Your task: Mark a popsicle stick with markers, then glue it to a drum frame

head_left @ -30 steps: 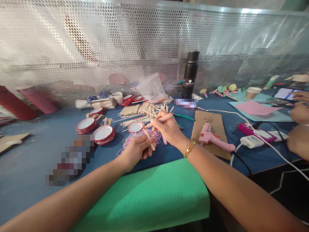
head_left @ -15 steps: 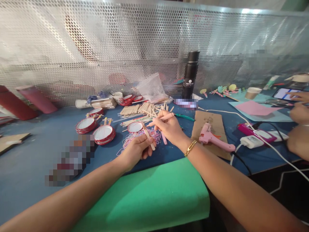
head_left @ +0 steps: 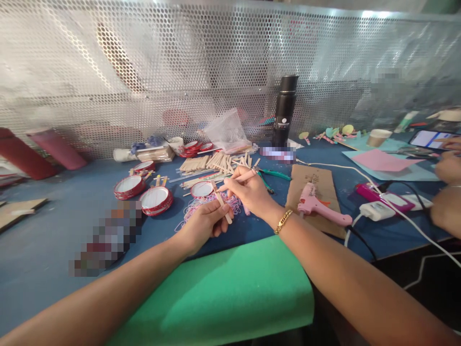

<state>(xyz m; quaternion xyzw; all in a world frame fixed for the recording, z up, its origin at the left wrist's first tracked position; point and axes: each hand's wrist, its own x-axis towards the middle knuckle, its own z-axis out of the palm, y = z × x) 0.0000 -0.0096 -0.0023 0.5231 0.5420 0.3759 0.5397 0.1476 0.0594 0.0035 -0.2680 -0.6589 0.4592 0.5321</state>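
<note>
My left hand (head_left: 204,222) is closed on a flat wooden craft stick (head_left: 217,194), held slanting with its upper end pointing away from me. My right hand (head_left: 252,193) grips a pale pink pen (head_left: 248,174) in a writing hold, its tip at the stick's upper part. Under both hands lies a tangle of pink and purple cord (head_left: 190,209). A small red-rimmed drum (head_left: 201,190) sits just behind the stick. Further back are a heap of loose craft sticks (head_left: 196,164) and green-handled pliers (head_left: 275,174).
Red-rimmed drums (head_left: 155,199) stand on the left. On the right, a pink glue gun (head_left: 317,209) rests on cardboard (head_left: 327,185), near a power strip (head_left: 378,210) and cables. A black bottle (head_left: 284,113) stands behind. Another person's hand (head_left: 448,168) is at the far right, by a phone.
My right hand has shifted slightly left, bringing the pen's tip onto the stick. More of the green-handled pliers shows now. My left hand stays nearly still.
</note>
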